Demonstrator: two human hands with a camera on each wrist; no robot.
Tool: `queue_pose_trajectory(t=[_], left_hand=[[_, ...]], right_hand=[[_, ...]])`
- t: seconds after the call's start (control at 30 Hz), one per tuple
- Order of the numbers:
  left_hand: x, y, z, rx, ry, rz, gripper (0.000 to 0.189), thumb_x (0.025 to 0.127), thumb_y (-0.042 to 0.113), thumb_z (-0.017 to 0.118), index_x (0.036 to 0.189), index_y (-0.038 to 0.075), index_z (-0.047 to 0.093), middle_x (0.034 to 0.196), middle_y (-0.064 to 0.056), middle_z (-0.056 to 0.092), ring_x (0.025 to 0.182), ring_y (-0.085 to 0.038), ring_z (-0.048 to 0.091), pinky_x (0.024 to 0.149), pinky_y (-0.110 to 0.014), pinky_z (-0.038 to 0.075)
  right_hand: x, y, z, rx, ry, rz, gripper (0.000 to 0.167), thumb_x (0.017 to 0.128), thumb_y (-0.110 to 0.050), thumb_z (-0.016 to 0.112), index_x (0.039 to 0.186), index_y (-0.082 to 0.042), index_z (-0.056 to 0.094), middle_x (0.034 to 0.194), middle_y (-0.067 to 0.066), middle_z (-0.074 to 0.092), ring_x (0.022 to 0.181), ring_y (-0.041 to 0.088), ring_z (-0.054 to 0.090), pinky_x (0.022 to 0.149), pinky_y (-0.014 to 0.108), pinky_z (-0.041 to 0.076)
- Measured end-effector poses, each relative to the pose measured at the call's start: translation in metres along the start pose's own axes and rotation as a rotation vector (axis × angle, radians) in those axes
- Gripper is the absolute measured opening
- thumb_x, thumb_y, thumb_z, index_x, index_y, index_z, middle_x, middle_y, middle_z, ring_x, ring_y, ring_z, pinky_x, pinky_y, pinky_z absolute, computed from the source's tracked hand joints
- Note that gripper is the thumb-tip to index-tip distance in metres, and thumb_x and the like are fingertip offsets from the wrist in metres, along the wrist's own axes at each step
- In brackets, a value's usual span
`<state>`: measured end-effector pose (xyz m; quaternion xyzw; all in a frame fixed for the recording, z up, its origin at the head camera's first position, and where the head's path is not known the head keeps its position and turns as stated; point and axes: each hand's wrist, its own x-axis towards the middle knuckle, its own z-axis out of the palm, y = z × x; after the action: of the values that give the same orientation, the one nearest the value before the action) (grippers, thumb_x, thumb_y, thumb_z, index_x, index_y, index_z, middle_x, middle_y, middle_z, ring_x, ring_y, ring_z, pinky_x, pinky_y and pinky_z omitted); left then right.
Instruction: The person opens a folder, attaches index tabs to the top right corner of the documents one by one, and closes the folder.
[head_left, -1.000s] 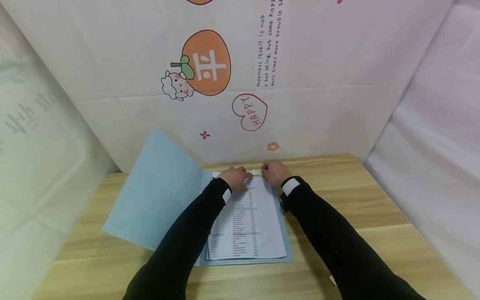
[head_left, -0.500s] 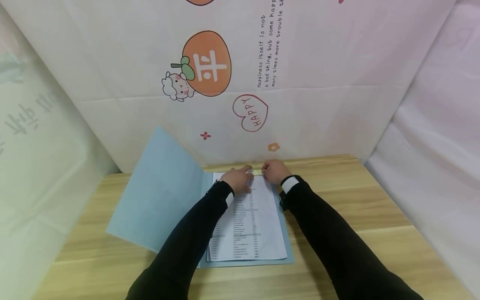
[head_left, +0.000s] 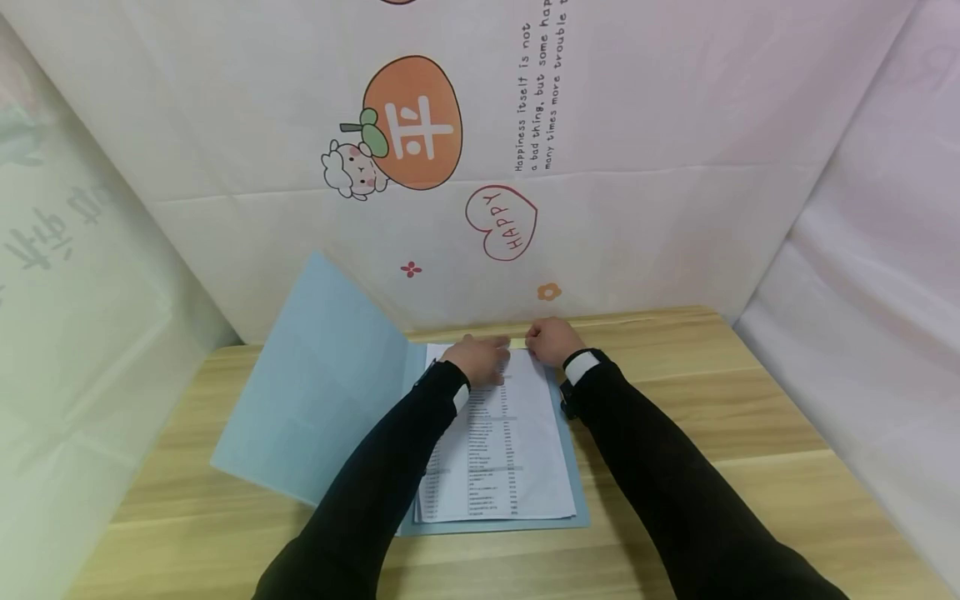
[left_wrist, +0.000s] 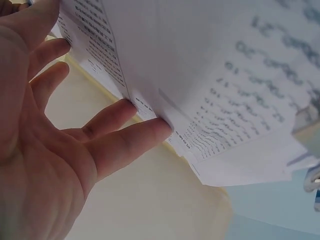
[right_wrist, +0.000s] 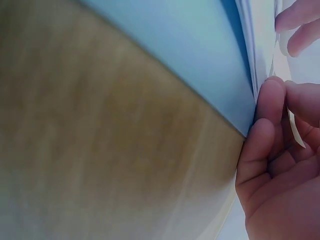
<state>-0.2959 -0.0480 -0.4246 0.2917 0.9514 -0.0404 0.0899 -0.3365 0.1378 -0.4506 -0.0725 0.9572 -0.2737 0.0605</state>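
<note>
On the right half of the unfolded blue folder (head_left: 322, 392) lies a stack of printed sheets (head_left: 491, 458), and near the folder's far edge the left hand (head_left: 478, 360) touches the sheets with fingers extended while the right hand (head_left: 553, 342) pinches a pale yellow strip (head_left: 517, 342)

Wooden table (head_left: 705, 383), white printed cloth backdrop (head_left: 645, 225)

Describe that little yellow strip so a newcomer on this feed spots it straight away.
On the wooden table lies an open light-blue folder with printed sheets on its right side. At the sheets' far edge, between the left hand and the right hand, which pinches it, is a small strip. Its pale yellow sets it apart from the white sheets and blue folder.
</note>
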Motion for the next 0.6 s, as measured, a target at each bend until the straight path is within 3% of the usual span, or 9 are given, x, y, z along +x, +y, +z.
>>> queue_pose_trajectory(t=[0.3,0.5,0.6], left_hand=[[-0.002,0.003,-0.006,0.034,-0.018,-0.003,0.051,0.096,0.037,0.067,0.144,0.022,0.054,0.155,0.008,0.039,0.136,-0.02,0.043,0.114,-0.045,0.025],[-0.002,0.004,-0.011,-0.002,-0.05,-0.036,0.058,0.097,0.037,0.066,0.149,0.022,0.047,0.151,0.007,0.045,0.126,-0.028,0.049,0.107,-0.041,0.035],[0.001,0.005,-0.011,-0.003,-0.068,-0.035,0.057,0.097,0.036,0.065,0.149,0.024,0.047,0.15,0.008,0.045,0.122,-0.03,0.048,0.102,-0.039,0.038]], right_hand=[[0.002,-0.001,0.0,-0.009,0.0,0.005,0.014,0.1,-0.014,0.058,0.098,-0.005,0.069,0.084,0.005,0.066,0.08,0.023,0.06,0.073,0.036,0.047],[0.005,0.0,-0.001,-0.022,-0.007,-0.017,0.013,0.099,-0.013,0.06,0.097,-0.006,0.07,0.083,0.004,0.066,0.081,0.024,0.059,0.074,0.037,0.048],[0.004,0.001,-0.003,-0.053,-0.017,-0.043,0.015,0.098,-0.013,0.058,0.101,-0.004,0.07,0.093,0.009,0.068,0.088,0.027,0.061,0.079,0.039,0.049]])
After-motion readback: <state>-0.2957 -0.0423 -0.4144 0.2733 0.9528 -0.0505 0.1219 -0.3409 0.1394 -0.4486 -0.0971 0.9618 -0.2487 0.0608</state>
